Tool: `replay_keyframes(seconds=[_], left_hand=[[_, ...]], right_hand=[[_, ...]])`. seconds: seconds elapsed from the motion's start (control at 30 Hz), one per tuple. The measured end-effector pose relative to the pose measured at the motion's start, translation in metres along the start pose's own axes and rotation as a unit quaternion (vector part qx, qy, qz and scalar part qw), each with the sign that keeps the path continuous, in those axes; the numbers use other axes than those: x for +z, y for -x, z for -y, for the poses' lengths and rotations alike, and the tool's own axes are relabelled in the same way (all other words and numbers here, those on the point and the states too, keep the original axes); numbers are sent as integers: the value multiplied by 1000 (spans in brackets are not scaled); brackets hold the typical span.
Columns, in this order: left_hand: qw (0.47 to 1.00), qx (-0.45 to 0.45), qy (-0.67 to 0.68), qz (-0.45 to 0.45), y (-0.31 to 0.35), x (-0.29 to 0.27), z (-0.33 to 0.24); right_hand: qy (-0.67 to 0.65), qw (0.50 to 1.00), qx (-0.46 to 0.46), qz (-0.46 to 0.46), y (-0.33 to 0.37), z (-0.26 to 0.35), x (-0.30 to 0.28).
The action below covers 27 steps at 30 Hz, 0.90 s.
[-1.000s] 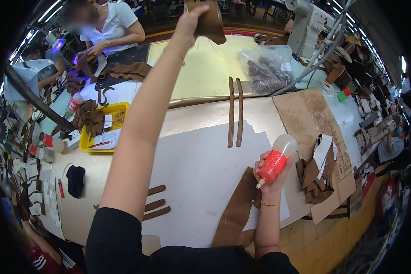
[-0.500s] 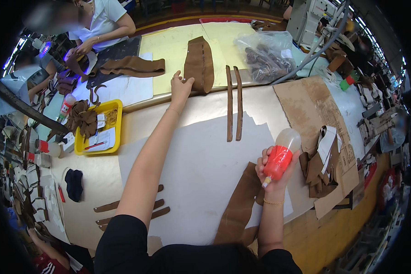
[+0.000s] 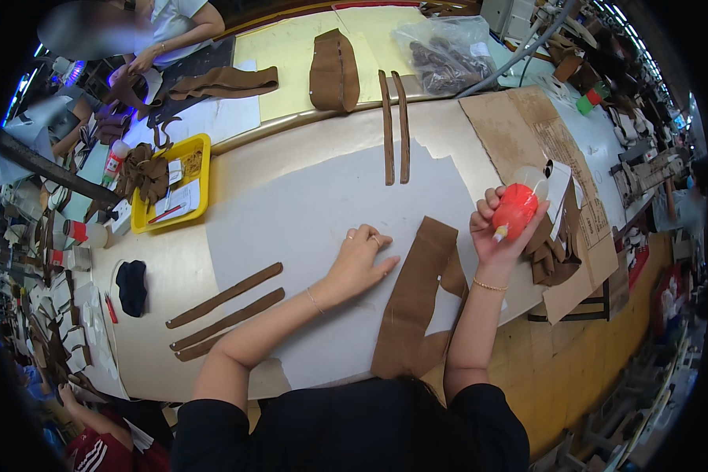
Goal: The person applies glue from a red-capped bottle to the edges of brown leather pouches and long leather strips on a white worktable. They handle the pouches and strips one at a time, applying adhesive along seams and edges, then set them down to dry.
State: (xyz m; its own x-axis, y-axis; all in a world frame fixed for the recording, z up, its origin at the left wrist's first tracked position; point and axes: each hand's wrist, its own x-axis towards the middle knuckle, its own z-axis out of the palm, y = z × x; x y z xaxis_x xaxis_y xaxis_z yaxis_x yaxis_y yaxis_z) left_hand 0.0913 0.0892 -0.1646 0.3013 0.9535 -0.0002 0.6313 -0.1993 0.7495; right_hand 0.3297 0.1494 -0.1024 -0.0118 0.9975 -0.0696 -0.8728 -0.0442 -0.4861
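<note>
"Take the grey sheet (image 3: 291,216) as a dial, twelve at its far edge. What's the right hand (image 3: 492,248) got?"

"A red-and-clear squeeze bottle (image 3: 518,211), raised between two and three o'clock. The fingers are wrapped round it, nozzle tipped down toward seven."

"And the left hand (image 3: 352,266)?"

"Near the dial's centre, fingers loosely bent, thumb apart, gripping nothing I can see. Its fingertips are just beside that long brown panel (image 3: 413,291) at four."

"Those narrow brown strips?"

"Three (image 3: 226,299) lie slantwise at eight; two more (image 3: 387,130) stretch side by side between twelve and one."

"I see a yellow tray (image 3: 205,177) too, out at ten."
</note>
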Motion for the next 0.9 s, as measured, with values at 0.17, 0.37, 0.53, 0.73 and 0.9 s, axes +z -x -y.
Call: replay_keyframes(seconds=[0.17,0.37,0.53,0.73,0.9], left_hand=[[997,-31,-66,-31,11,20,-23],[995,-8,-55,-85,-23,47,-31],[999,-13,-18,-47,-52,49,-17],[821,-137,542,119,-41,22,-39],[844,-40,494,203,-32,-43,-76]], right_hand=[[-20,999,1,31,17,18,-7],[-52,998,20,22,48,27,-26],[-33,998,31,-40,65,29,-22],[115,990,80,-29,60,33,-6],[11,936,288,202,36,41,19]])
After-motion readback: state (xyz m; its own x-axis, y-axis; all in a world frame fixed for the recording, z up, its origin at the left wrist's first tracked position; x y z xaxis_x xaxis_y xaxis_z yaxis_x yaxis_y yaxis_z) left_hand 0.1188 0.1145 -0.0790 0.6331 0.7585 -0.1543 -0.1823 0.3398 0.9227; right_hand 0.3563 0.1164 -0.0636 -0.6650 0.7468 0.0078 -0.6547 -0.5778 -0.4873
